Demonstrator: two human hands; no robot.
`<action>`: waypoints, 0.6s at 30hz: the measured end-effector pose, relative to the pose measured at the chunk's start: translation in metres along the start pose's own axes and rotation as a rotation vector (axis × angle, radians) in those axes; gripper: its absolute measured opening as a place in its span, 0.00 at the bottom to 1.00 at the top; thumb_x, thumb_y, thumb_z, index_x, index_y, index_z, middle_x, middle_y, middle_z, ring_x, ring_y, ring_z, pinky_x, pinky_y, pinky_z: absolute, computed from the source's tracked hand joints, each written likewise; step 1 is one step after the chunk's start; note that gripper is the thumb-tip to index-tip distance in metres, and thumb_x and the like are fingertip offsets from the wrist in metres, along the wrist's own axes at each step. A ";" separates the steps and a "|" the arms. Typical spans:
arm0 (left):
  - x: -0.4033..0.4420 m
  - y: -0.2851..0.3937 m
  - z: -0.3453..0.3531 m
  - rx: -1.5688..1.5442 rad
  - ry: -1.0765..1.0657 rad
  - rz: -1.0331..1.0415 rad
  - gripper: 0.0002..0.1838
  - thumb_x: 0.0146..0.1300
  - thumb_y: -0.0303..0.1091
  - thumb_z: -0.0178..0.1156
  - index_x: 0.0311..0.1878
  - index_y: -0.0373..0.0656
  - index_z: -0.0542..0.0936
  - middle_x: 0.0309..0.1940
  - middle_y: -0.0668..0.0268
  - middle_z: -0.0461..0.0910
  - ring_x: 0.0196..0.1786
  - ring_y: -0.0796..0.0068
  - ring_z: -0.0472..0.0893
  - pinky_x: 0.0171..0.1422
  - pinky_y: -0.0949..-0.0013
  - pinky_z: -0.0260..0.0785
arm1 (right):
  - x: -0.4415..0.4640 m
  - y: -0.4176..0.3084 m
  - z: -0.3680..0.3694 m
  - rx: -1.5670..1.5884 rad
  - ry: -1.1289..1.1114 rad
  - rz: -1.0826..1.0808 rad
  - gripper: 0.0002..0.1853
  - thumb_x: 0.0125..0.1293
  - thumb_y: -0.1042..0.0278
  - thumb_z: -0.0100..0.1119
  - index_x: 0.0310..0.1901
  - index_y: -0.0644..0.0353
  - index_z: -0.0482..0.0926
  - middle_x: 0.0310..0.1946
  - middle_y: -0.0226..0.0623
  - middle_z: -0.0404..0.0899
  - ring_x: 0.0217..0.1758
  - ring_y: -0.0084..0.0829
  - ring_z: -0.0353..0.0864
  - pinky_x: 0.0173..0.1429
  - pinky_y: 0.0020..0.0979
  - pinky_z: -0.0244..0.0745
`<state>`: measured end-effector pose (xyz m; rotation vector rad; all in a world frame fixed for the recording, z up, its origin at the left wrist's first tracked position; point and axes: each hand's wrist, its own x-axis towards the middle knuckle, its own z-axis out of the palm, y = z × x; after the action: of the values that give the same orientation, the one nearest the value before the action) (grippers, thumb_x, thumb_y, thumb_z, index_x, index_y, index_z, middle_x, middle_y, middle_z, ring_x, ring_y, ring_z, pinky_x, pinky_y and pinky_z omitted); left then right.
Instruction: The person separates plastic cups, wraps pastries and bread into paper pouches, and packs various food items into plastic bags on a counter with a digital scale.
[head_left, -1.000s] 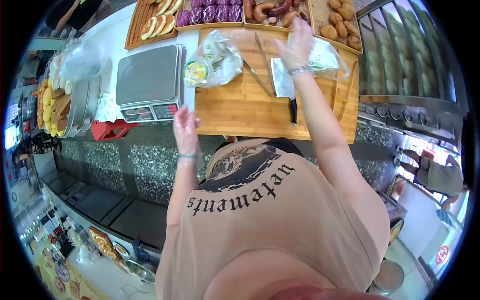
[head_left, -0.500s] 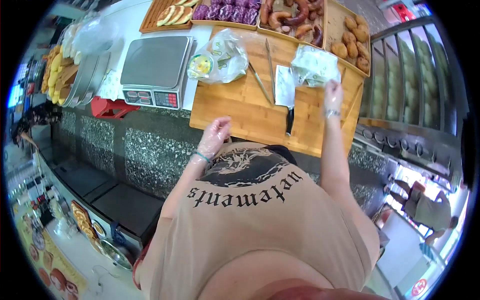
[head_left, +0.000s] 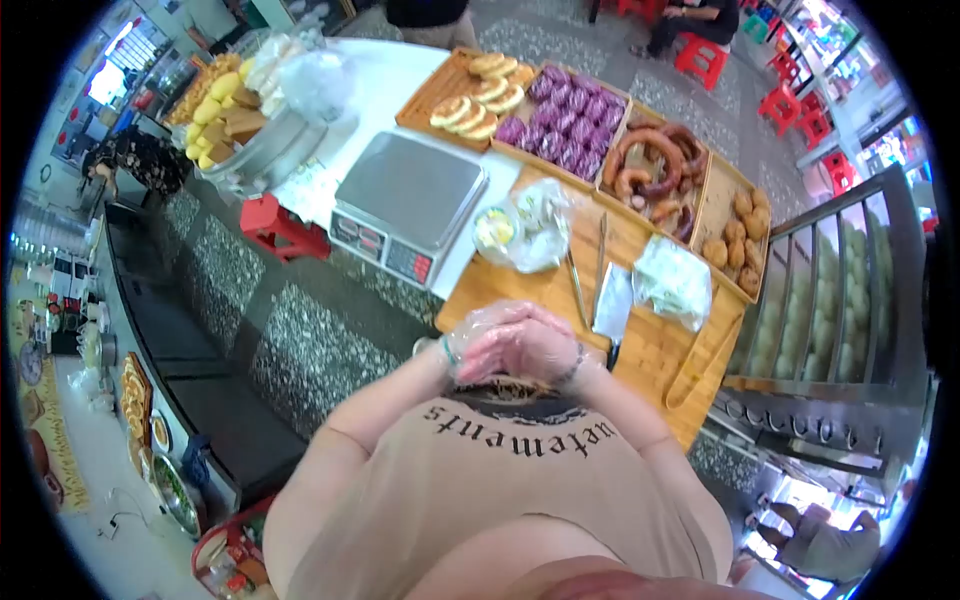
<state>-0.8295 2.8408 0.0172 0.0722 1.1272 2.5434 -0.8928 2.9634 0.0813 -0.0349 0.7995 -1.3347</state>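
Note:
My left hand point(head_left: 490, 330) and my right hand point(head_left: 548, 350) are clasped together in front of my shirt, fingers closed against each other. Both wear clear plastic gloves. I see nothing held between them, though the inside of the clasp is hidden. They are over the near edge of a wooden cutting board point(head_left: 650, 352). Just beyond lie tongs point(head_left: 578, 285) and a cleaver point(head_left: 612, 300), its handle partly behind my right hand. A clear bag with a round container point(head_left: 520, 228) sits farther left, and a stack of printed plastic bags point(head_left: 672, 283) lies to the right.
A digital scale point(head_left: 410, 195) stands left of the board. Along the back are trays of flat breads point(head_left: 480, 100), purple wrapped items point(head_left: 565, 120), sausages point(head_left: 655, 165) and brown rounded pieces point(head_left: 738, 240). A glass-fronted cabinet point(head_left: 815, 300) is at right, a red stool point(head_left: 283, 228) at left.
My right hand has left the plastic bags and come in to meet my left hand. The view has tilted up, showing more of the trays, stools and people beyond.

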 end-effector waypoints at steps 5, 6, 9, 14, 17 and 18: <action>-0.033 0.008 -0.032 0.211 0.205 0.063 0.30 0.71 0.52 0.37 0.62 0.35 0.67 0.60 0.54 0.71 0.64 0.61 0.69 0.71 0.59 0.55 | 0.091 0.025 0.050 0.433 -0.198 -0.393 0.20 0.63 0.50 0.51 0.43 0.61 0.75 0.57 0.47 0.70 0.63 0.37 0.66 0.69 0.38 0.55; -0.046 0.016 -0.043 0.252 0.267 0.073 0.31 0.71 0.54 0.35 0.64 0.36 0.66 0.61 0.55 0.70 0.64 0.60 0.68 0.72 0.59 0.54 | 0.127 0.038 0.051 0.509 -0.145 -0.559 0.24 0.63 0.48 0.50 0.50 0.61 0.69 0.61 0.49 0.64 0.65 0.41 0.63 0.70 0.39 0.55; -0.103 0.063 -0.080 -0.314 0.183 0.264 0.32 0.70 0.56 0.37 0.61 0.35 0.67 0.57 0.52 0.71 0.62 0.58 0.70 0.69 0.58 0.58 | 0.223 0.051 0.089 0.760 0.008 -1.045 0.44 0.61 0.41 0.49 0.71 0.61 0.50 0.71 0.57 0.49 0.72 0.52 0.54 0.72 0.41 0.54; -0.226 0.105 -0.192 -0.310 0.553 0.384 0.35 0.70 0.61 0.36 0.63 0.38 0.66 0.59 0.52 0.70 0.63 0.58 0.69 0.71 0.56 0.56 | 0.295 0.047 0.135 -0.994 0.025 -0.894 0.45 0.56 0.62 0.65 0.71 0.64 0.49 0.64 0.43 0.62 0.59 0.35 0.66 0.66 0.35 0.59; -0.281 0.129 -0.236 -0.162 0.609 0.251 0.28 0.71 0.54 0.40 0.64 0.44 0.64 0.57 0.58 0.72 0.61 0.63 0.70 0.69 0.60 0.59 | 0.358 0.062 0.175 -1.638 0.047 -1.155 0.40 0.57 0.49 0.64 0.65 0.65 0.62 0.56 0.47 0.71 0.58 0.42 0.71 0.60 0.43 0.67; -0.295 0.132 -0.244 -0.158 0.603 0.225 0.27 0.71 0.53 0.41 0.63 0.44 0.65 0.56 0.58 0.72 0.61 0.63 0.71 0.68 0.60 0.60 | 0.371 0.064 0.186 -1.643 -0.070 -0.960 0.38 0.56 0.46 0.63 0.62 0.64 0.67 0.53 0.49 0.73 0.57 0.45 0.73 0.58 0.44 0.68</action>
<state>-0.6397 2.4857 -0.0250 -0.6864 1.1568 2.9426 -0.7343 2.5819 0.0064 -1.9248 1.7215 -1.1046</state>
